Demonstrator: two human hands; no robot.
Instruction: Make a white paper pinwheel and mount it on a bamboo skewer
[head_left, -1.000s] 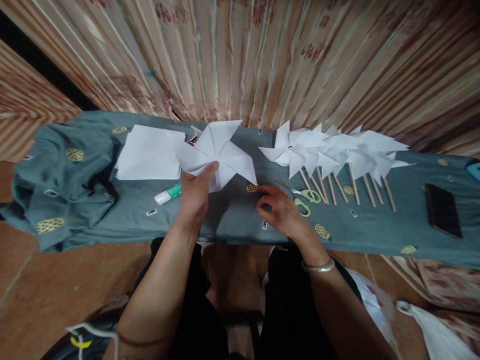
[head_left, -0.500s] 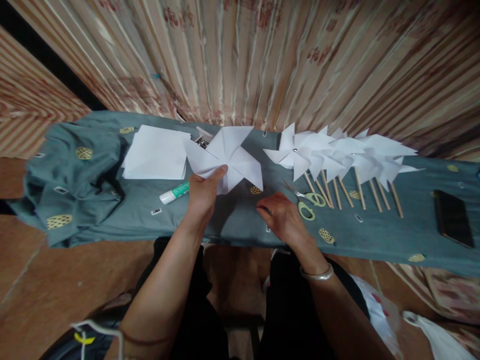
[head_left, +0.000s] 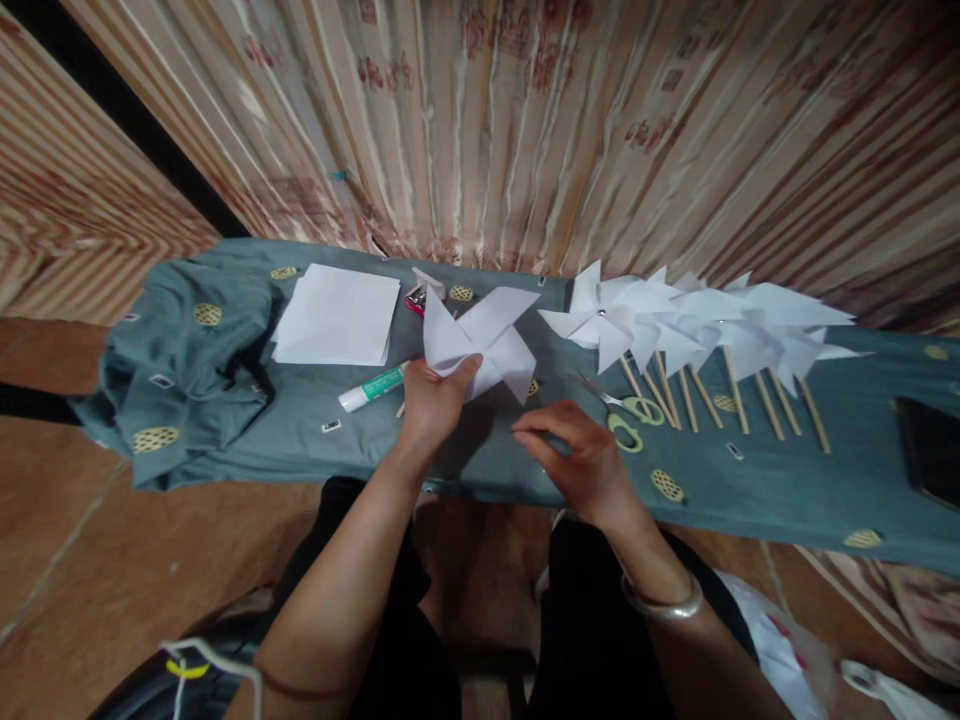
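Observation:
A white paper pinwheel (head_left: 495, 335) is in my left hand (head_left: 437, 400), with the thumb pressed on it near its middle and the other fingers behind. To the right, apart from the pinwheel, my right hand (head_left: 577, 450) has its thumb and forefinger pinched together; whatever lies between them is too small to make out. Just beyond that hand lie scissors (head_left: 628, 418) with pale green handles. A glue stick (head_left: 371, 388), white and green, rests left of my left hand. Part of a thin stick (head_left: 400, 409) shows beside the left hand.
Several finished-looking pinwheels (head_left: 622, 310) on wooden sticks overlap in a row at the right. A stack of white paper (head_left: 341, 315) lies at the left, near a small red box (head_left: 417, 299) of metal bits. A dark phone (head_left: 930, 450) is at the right edge, and bunched cloth (head_left: 202, 370) at the left.
My left hand has tilted the pinwheel and brought it slightly nearer me, uncovering the red box. My right hand stays pinched. The whole view has shifted a little.

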